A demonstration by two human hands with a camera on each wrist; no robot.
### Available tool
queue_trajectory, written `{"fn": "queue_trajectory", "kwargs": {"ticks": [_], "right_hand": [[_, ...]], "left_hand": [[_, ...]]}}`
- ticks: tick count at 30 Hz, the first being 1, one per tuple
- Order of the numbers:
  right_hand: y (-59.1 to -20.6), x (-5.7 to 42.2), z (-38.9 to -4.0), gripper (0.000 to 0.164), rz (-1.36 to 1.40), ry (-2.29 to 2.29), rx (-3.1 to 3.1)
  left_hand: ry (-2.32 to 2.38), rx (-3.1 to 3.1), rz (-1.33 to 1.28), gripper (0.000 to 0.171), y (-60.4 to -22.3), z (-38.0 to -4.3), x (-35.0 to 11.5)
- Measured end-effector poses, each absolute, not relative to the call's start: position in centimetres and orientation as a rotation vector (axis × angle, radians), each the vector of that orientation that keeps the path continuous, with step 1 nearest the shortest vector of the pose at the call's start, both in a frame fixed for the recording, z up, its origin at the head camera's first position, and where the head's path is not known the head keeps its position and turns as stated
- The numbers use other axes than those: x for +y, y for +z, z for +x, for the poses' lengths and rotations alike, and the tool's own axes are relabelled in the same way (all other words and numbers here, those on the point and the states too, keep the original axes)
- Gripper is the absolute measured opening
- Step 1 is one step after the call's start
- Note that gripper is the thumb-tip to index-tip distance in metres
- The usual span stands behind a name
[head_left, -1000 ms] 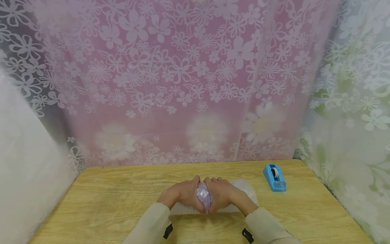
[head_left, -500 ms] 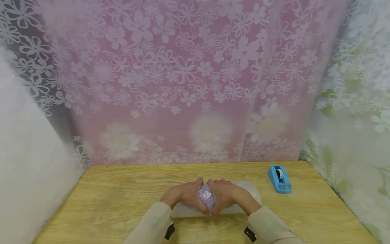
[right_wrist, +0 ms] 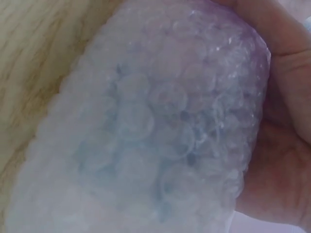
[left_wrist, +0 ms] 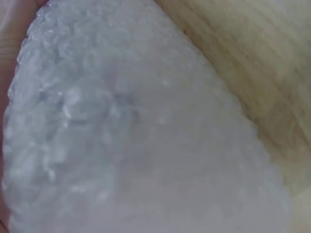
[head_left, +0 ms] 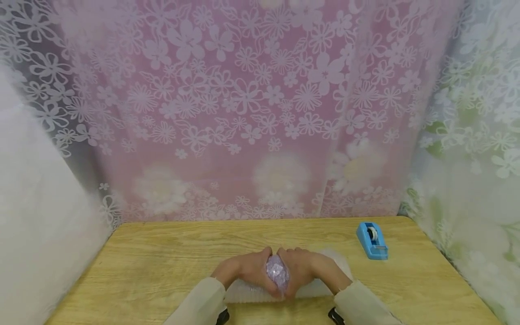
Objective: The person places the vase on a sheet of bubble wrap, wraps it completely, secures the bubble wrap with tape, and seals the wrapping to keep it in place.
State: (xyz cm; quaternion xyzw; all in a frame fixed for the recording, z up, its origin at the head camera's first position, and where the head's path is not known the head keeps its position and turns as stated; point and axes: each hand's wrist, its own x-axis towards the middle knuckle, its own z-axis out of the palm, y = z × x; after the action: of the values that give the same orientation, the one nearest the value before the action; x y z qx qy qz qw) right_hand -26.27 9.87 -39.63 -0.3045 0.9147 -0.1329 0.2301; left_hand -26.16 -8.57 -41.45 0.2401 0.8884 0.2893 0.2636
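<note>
A long bundle of clear bubble wrap (head_left: 252, 295) lies crosswise near the front of the table, its middle tinted purple (head_left: 277, 272). My left hand (head_left: 253, 270) grips it from the left and my right hand (head_left: 301, 269) from the right, their thumbs almost meeting in front. In the left wrist view the bubble wrap (left_wrist: 121, 121) fills most of the picture, with a strip of hand at the left edge. Bluish shapes show through the bubble wrap (right_wrist: 146, 116) in the right wrist view, where my right hand's fingers curve along its side. What is inside is blurred by the bubbles.
A blue tape dispenser (head_left: 372, 241) with a roll of tape stands at the back right of the wood-grain table (head_left: 162, 257). Behind the table hangs a pink floral curtain (head_left: 243, 113). White sheeting (head_left: 32, 203) closes the left side, and a green-and-white floral curtain (head_left: 467, 180) the right.
Both hands have drawn slightly toward the front edge of the table together with the bubble wrap, keeping the same grip. The head view has shifted a little; the tape dispenser stays put.
</note>
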Motion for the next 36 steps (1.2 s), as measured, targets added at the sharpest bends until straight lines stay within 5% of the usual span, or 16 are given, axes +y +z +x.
{"fn": "queue_trajectory", "kwargs": {"ticks": [29,36], "right_hand": [[-38.9,9.6,-26.6,0.067,-0.770,-0.439,2.299],[-38.5,9.2,-27.0,0.072,-0.763,-0.307,2.321]], "left_hand": [[0.821,2.388,0.694,0.062,-41.7,-25.8,-9.1],[0.573,2.694,0.945,0.078,-41.0,-24.8,-9.2]]}}
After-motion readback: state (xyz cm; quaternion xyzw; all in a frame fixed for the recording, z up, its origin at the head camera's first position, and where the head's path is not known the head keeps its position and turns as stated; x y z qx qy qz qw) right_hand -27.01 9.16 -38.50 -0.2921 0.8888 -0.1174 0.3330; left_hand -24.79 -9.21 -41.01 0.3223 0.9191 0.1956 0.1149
